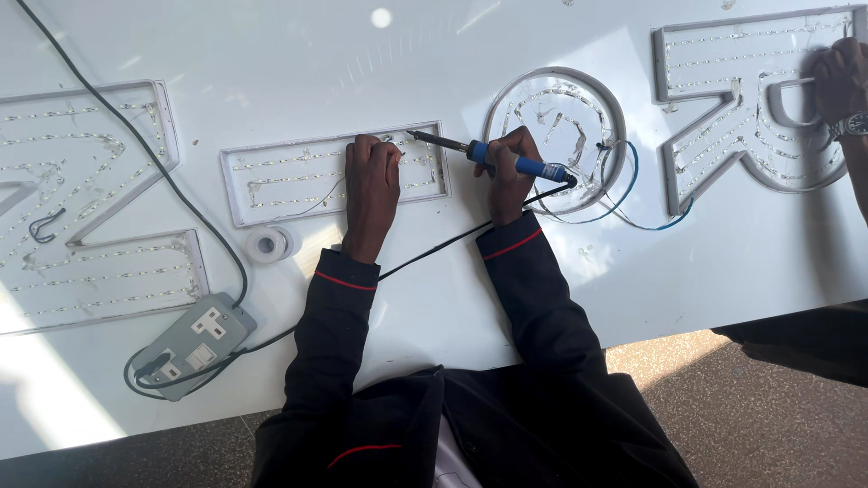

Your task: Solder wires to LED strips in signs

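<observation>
Now soldering inside the rectangular sign letter, both hands at its right end.

Right hand [509,167] is clamped around the blue handle of a soldering iron [493,155], whose long axis runs from that hand leftward and slightly away from the person, the tip ending just beyond the fingertips of the left hand [371,176]. Left hand rests flat, fingers together, pressing down on the LED strips in the rectangular letter tray [271,176]; it is the hand nearer the tip. Behind the right hand lies the round letter tray [615,117] with a blue wire [633,194]. A tape roll [268,244] sits beside the left wrist, a socket extension box [194,342] further out. Another person's hand [841,77] works on a far letter.
</observation>
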